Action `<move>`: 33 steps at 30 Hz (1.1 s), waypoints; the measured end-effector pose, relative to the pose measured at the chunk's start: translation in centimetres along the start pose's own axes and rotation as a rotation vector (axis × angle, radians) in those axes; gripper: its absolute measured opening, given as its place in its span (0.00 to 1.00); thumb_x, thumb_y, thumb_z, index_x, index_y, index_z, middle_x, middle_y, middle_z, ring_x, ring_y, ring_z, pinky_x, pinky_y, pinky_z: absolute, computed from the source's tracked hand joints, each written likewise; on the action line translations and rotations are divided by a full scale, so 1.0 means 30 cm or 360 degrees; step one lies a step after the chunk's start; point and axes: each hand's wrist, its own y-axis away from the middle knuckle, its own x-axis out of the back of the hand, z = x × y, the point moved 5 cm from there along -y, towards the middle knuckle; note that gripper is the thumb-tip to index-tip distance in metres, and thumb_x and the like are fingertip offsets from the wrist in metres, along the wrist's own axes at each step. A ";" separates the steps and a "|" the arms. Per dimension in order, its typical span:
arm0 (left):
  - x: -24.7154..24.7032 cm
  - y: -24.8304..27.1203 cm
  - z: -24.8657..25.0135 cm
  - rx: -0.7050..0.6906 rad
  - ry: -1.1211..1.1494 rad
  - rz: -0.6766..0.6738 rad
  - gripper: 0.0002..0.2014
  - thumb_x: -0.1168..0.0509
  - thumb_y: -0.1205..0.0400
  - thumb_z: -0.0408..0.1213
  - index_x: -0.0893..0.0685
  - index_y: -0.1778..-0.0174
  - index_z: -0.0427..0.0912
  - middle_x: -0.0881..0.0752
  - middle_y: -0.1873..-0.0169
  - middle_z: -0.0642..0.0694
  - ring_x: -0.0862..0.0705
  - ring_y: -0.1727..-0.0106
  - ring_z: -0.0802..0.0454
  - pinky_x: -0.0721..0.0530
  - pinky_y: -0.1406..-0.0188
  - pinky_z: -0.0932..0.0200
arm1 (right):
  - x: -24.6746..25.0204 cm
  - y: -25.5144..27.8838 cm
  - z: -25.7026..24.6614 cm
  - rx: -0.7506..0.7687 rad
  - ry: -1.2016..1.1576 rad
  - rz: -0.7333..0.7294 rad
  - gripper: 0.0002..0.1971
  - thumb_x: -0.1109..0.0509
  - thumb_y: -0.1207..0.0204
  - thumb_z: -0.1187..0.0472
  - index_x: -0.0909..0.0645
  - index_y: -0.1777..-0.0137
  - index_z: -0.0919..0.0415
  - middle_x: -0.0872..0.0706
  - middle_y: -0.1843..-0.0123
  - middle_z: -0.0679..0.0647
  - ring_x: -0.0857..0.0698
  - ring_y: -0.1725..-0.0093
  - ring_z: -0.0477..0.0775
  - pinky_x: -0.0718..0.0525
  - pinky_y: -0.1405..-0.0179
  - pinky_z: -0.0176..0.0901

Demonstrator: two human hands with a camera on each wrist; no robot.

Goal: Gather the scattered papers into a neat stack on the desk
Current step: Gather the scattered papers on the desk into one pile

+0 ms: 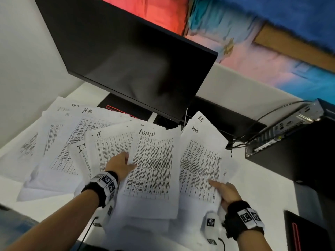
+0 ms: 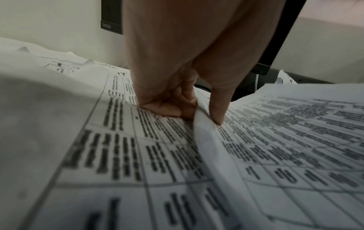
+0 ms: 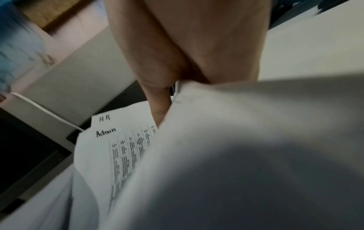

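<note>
Printed sheets lie fanned over the white desk (image 1: 264,189) in the head view. My left hand (image 1: 123,163) pinches the left edge of the sheet headed ADMIN (image 1: 154,169). In the left wrist view the thumb (image 2: 216,112) lies on top of that sheet (image 2: 285,132) and the curled fingers (image 2: 167,109) sit under its edge. My right hand (image 1: 226,192) grips the lower right corner of the sheet headed Admin (image 1: 199,165). There the thumb (image 3: 159,107) lies on the paper (image 3: 122,147); a lifted sheet (image 3: 236,140) hides the fingers. Sheets marked IT (image 1: 108,145) and H.R (image 1: 76,133) lie to the left.
A dark monitor (image 1: 126,60) leans over the back of the papers on its black base (image 1: 116,107). A small computer (image 1: 282,134) with cables stands on a black box (image 1: 299,151) at the right. Another black device (image 1: 304,232) sits at the desk's near right corner.
</note>
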 end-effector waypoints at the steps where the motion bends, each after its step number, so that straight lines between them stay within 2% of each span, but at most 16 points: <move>1: 0.006 -0.002 -0.002 0.0008 -0.0012 -0.0002 0.13 0.27 0.20 0.45 0.23 0.58 0.43 0.16 0.66 0.48 0.19 0.67 0.52 0.21 0.67 0.59 | 0.015 0.025 -0.012 0.0058 0.0024 0.0059 0.29 0.24 0.21 0.71 0.26 0.22 0.80 0.13 0.35 0.64 0.11 0.40 0.66 0.16 0.33 0.61; 3: 0.019 -0.009 -0.005 0.0009 -0.0059 -0.0008 0.13 0.28 0.19 0.45 0.23 0.59 0.42 0.16 0.65 0.47 0.20 0.65 0.51 0.21 0.66 0.58 | 0.070 0.056 -0.056 0.0296 0.0130 0.0233 0.23 0.28 0.17 0.70 0.25 0.24 0.79 0.16 0.38 0.62 0.13 0.45 0.63 0.17 0.40 0.53; 5: 0.034 -0.005 -0.005 0.0006 -0.0085 -0.0020 0.14 0.29 0.18 0.44 0.27 0.63 0.44 0.19 0.66 0.46 0.22 0.66 0.50 0.24 0.67 0.58 | 0.122 0.132 -0.111 0.0551 0.0243 0.0361 0.15 0.30 0.16 0.69 0.17 0.34 0.78 0.10 0.42 0.71 0.11 0.53 0.64 0.17 0.51 0.48; 6: 0.039 -0.001 -0.004 0.0000 -0.0097 -0.0034 0.15 0.30 0.18 0.43 0.29 0.65 0.45 0.21 0.67 0.47 0.24 0.68 0.51 0.26 0.69 0.58 | 0.155 0.164 -0.128 0.0665 0.0265 0.0409 0.12 0.30 0.17 0.67 0.14 0.38 0.74 0.09 0.45 0.73 0.09 0.51 0.67 0.16 0.52 0.49; 10: 0.059 0.014 0.009 -0.0064 -0.0019 -0.0068 0.15 0.32 0.18 0.38 0.31 0.67 0.46 0.23 0.68 0.48 0.25 0.67 0.52 0.26 0.70 0.59 | 0.254 0.358 -0.218 0.0933 0.0108 0.0623 0.12 0.22 0.27 0.56 0.10 0.46 0.61 0.06 0.50 0.65 0.07 0.49 0.70 0.12 0.49 0.65; 12: 0.096 0.020 -0.001 -0.0115 0.0001 0.0049 0.09 0.30 0.20 0.40 0.24 0.61 0.44 0.17 0.57 0.42 0.19 0.59 0.49 0.17 0.57 0.55 | 0.259 0.466 -0.258 0.1008 0.0003 0.0645 0.13 0.21 0.25 0.58 0.10 0.43 0.61 0.06 0.47 0.64 0.07 0.48 0.63 0.13 0.44 0.58; 14: 0.152 0.032 -0.035 -0.0091 -0.0051 0.0270 0.16 0.30 0.22 0.45 0.20 0.45 0.39 0.18 0.43 0.39 0.17 0.44 0.41 0.15 0.42 0.43 | 0.235 0.495 -0.255 0.0931 -0.0297 0.0421 0.15 0.23 0.21 0.62 0.12 0.36 0.66 0.07 0.43 0.63 0.06 0.48 0.57 0.11 0.42 0.56; 16: 0.218 0.055 -0.087 0.0057 -0.0079 0.0480 0.27 0.28 0.24 0.48 0.23 0.34 0.35 0.22 0.37 0.36 0.22 0.36 0.36 0.19 0.35 0.38 | 0.170 0.458 -0.191 0.0720 -0.0347 0.0290 0.25 0.20 0.26 0.58 0.17 0.31 0.70 0.07 0.43 0.62 0.04 0.54 0.52 0.07 0.51 0.51; 20: 0.298 0.093 -0.206 0.0235 0.0012 0.0742 0.33 0.26 0.25 0.45 0.28 0.29 0.30 0.26 0.33 0.32 0.27 0.31 0.33 0.23 0.34 0.37 | 0.000 0.302 0.025 0.0278 -0.0288 0.0114 0.42 0.15 0.35 0.57 0.24 0.24 0.76 0.07 0.42 0.63 0.10 0.39 0.65 0.15 0.35 0.63; 23: 0.301 0.104 -0.257 0.0387 0.0057 0.0732 0.36 0.28 0.22 0.50 0.31 0.28 0.26 0.27 0.32 0.29 0.28 0.31 0.32 0.23 0.35 0.38 | -0.145 0.222 0.132 0.0122 -0.0205 -0.0088 0.35 0.17 0.29 0.65 0.24 0.25 0.77 0.12 0.34 0.64 0.12 0.35 0.65 0.17 0.32 0.63; 24: 0.300 0.107 -0.261 0.0477 0.0066 0.0705 0.39 0.29 0.21 0.52 0.33 0.27 0.24 0.29 0.30 0.29 0.29 0.29 0.32 0.24 0.34 0.39 | -0.191 0.206 0.158 0.0087 -0.0153 -0.0193 0.33 0.15 0.33 0.63 0.20 0.29 0.75 0.11 0.34 0.67 0.12 0.36 0.67 0.18 0.30 0.65; 26: 0.302 0.111 -0.248 0.0602 0.0064 0.0665 0.43 0.32 0.20 0.56 0.36 0.25 0.21 0.30 0.28 0.27 0.32 0.26 0.32 0.29 0.29 0.42 | -0.252 0.157 0.192 0.0091 -0.0021 -0.0362 0.42 0.08 0.48 0.53 0.16 0.34 0.70 0.08 0.37 0.69 0.11 0.34 0.69 0.22 0.25 0.72; 27: 0.301 0.107 -0.239 0.0643 0.0071 0.0647 0.44 0.33 0.20 0.57 0.37 0.25 0.19 0.30 0.29 0.27 0.33 0.26 0.32 0.32 0.27 0.42 | -0.263 0.119 0.195 0.0125 0.0039 -0.0383 0.43 0.07 0.49 0.52 0.15 0.33 0.69 0.07 0.38 0.68 0.10 0.35 0.70 0.22 0.25 0.74; 30: 0.291 0.100 -0.234 0.0830 0.0199 0.0676 0.45 0.32 0.20 0.56 0.38 0.24 0.19 0.31 0.28 0.27 0.33 0.25 0.32 0.37 0.25 0.45 | -0.300 0.076 0.162 0.0205 0.0191 -0.0355 0.22 0.20 0.26 0.69 0.16 0.32 0.71 0.06 0.43 0.68 0.08 0.41 0.70 0.18 0.30 0.73; 32: 0.269 0.097 -0.228 0.0864 0.0602 0.0774 0.40 0.27 0.20 0.48 0.36 0.25 0.23 0.27 0.30 0.28 0.26 0.29 0.32 0.27 0.30 0.45 | -0.318 0.063 0.147 0.0197 0.0299 -0.0342 0.20 0.21 0.24 0.71 0.15 0.32 0.69 0.06 0.41 0.66 0.09 0.39 0.68 0.19 0.28 0.71; 33: 0.251 0.092 -0.216 0.0819 0.0829 0.0786 0.34 0.26 0.20 0.43 0.33 0.27 0.26 0.22 0.33 0.29 0.20 0.35 0.33 0.19 0.40 0.47 | -0.316 0.042 0.149 0.0201 0.0340 -0.0346 0.20 0.20 0.25 0.69 0.15 0.32 0.67 0.06 0.40 0.65 0.10 0.38 0.68 0.20 0.27 0.70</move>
